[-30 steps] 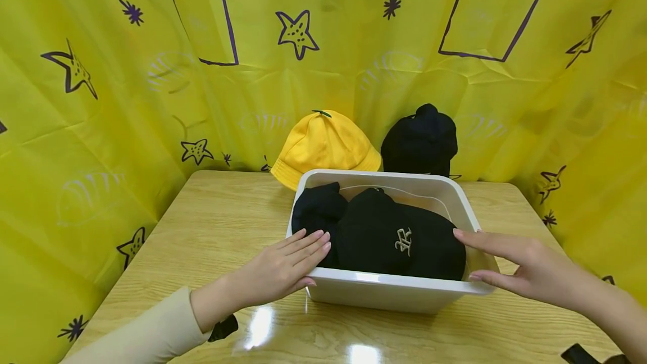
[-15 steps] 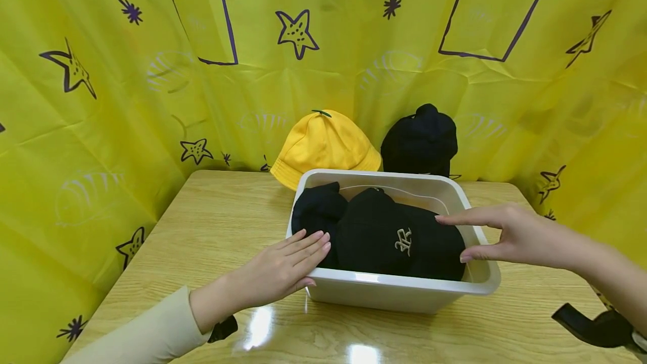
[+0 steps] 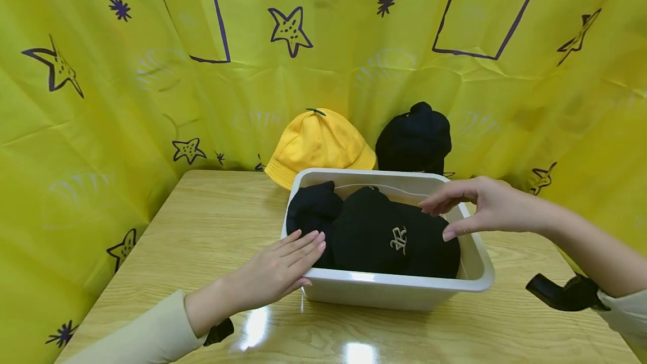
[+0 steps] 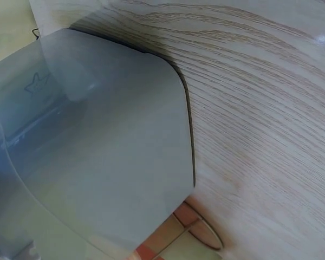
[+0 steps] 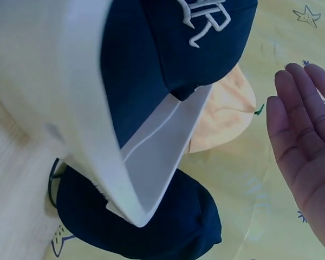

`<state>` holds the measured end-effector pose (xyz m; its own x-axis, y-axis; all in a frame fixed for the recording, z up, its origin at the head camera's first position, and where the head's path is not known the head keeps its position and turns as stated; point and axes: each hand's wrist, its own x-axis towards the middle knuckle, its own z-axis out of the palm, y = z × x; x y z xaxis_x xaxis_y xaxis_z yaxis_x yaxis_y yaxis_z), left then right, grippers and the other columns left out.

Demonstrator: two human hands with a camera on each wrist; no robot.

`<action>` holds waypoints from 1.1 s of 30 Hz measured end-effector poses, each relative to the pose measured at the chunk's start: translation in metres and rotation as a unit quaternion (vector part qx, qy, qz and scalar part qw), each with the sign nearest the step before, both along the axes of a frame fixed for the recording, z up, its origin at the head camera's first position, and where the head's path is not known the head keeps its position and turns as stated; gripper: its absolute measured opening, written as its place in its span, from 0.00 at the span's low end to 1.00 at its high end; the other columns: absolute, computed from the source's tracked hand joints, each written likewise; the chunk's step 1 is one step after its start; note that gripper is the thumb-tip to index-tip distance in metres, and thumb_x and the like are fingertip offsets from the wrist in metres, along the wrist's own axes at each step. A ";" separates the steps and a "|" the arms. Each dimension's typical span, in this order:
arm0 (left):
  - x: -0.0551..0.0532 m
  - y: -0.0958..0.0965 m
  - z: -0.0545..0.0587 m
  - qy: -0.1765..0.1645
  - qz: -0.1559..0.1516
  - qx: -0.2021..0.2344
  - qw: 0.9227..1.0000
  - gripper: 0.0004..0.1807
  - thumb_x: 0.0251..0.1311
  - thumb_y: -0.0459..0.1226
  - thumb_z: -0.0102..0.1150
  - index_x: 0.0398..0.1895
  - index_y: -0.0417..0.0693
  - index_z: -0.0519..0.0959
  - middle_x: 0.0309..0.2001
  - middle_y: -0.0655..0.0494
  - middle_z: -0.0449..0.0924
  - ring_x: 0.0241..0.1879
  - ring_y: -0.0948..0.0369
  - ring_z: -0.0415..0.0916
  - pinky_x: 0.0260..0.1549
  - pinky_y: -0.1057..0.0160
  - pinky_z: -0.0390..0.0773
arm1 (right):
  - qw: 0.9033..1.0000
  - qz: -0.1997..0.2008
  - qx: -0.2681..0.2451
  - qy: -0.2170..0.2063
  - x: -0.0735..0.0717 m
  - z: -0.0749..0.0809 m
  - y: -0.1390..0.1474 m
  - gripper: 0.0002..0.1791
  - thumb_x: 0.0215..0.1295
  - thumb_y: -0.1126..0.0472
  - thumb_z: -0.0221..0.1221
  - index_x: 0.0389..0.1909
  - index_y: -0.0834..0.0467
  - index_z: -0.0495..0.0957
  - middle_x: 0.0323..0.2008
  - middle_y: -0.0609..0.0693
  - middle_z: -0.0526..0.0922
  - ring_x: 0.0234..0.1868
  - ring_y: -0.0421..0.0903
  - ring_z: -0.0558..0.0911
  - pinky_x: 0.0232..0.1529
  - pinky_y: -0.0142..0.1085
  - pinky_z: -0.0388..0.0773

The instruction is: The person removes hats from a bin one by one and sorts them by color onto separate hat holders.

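Right hand (image 3: 480, 205): I see it hover, fingers relaxed.
Left hand (image 3: 277, 269): straight-fingered across bin rim (image 3: 389, 280).
Lettered cap (image 3: 369, 235): below right fingertips (image 3: 449, 236).

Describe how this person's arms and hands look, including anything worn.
The left hand and right hand wear no gloves. The left sleeve and right sleeve are pale beige. A small black piece shows by the left one, a longer curved piece by the right.

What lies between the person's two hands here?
A black fabric cap with tan embroidered lettering, inside the white rectangular plastic bin; the head view shows it.
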<state>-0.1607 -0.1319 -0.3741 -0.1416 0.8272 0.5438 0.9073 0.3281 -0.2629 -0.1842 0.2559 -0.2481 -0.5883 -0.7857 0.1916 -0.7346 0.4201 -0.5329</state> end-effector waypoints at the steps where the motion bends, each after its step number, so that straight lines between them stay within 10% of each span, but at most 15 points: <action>1: 0.000 0.000 0.000 0.001 0.000 0.001 1.000 0.28 0.75 0.46 0.31 0.61 0.32 0.69 0.62 0.41 0.70 0.63 0.51 0.68 0.65 0.55 0.63 | 1.000 0.005 0.005 -0.012 -0.003 0.002 -0.002 0.26 0.49 0.65 0.70 0.52 0.53 0.78 0.46 0.39 0.82 0.45 0.35 0.80 0.45 0.27 0.76; 15: -0.002 -0.001 0.001 0.003 0.002 0.006 1.000 0.28 0.75 0.45 0.30 0.61 0.32 0.69 0.62 0.41 0.71 0.63 0.51 0.68 0.66 0.55 0.61 | 0.993 0.002 0.048 -0.111 -0.045 0.023 -0.030 0.25 0.52 0.61 0.69 0.52 0.61 0.77 0.50 0.53 0.81 0.50 0.37 0.78 0.53 0.32 0.75; 33: 0.001 0.000 0.001 -0.007 -0.003 0.010 1.000 0.27 0.75 0.45 0.32 0.61 0.32 0.69 0.62 0.41 0.71 0.63 0.52 0.68 0.64 0.55 0.65 | 0.965 -0.017 0.057 -0.255 -0.104 0.005 -0.069 0.29 0.51 0.61 0.70 0.54 0.67 0.74 0.54 0.63 0.77 0.59 0.58 0.74 0.60 0.43 0.71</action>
<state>-0.1599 -0.1315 -0.3736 -0.1439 0.8165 0.5592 0.9126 0.3280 -0.2440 -0.2880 0.1872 -0.2426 -0.6084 -0.7637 -0.2158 -0.3744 0.5160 -0.7705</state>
